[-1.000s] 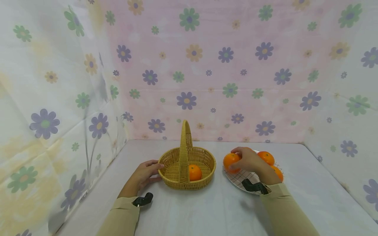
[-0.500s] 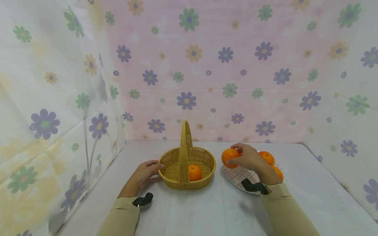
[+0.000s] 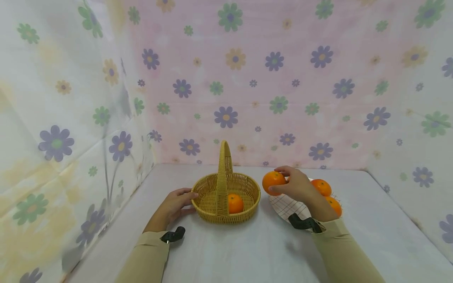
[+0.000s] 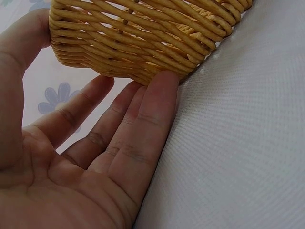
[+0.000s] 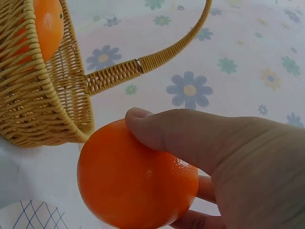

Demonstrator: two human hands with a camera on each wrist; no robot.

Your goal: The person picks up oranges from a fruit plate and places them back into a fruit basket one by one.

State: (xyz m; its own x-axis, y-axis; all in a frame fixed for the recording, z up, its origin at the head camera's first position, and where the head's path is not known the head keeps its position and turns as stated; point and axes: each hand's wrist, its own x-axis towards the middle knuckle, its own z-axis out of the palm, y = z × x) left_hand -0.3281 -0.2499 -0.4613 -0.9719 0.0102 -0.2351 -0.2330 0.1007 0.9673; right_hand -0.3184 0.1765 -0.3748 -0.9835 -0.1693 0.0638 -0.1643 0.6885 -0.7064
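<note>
A yellow woven basket [image 3: 207,218] with a tall arched handle stands on the table, and one orange [image 3: 235,204] lies inside it. My left hand [image 3: 175,206] holds the basket's left side; in the left wrist view the fingertips [image 4: 159,93] touch the lower wickerwork while the thumb reaches its upper part. Between thumb and fingers, my right hand [image 3: 301,188] grips another orange [image 3: 272,183]. This orange is raised above the left edge of the plate [image 3: 284,208], to the right of the basket. The right wrist view shows the thumb across the held orange [image 5: 128,181].
On the checked plate, more oranges [image 3: 321,187] lie partly hidden behind the right hand and wrist. A white cloth [image 3: 226,255] covers the table. Flowered fabric [image 3: 255,94] hangs at the back and both sides. The basket handle [image 3: 222,177] arches high across its middle.
My right hand has lifted the orange from the plate and carried it slightly left and up. My left hand stays on the basket. The head view has shifted slightly.
</note>
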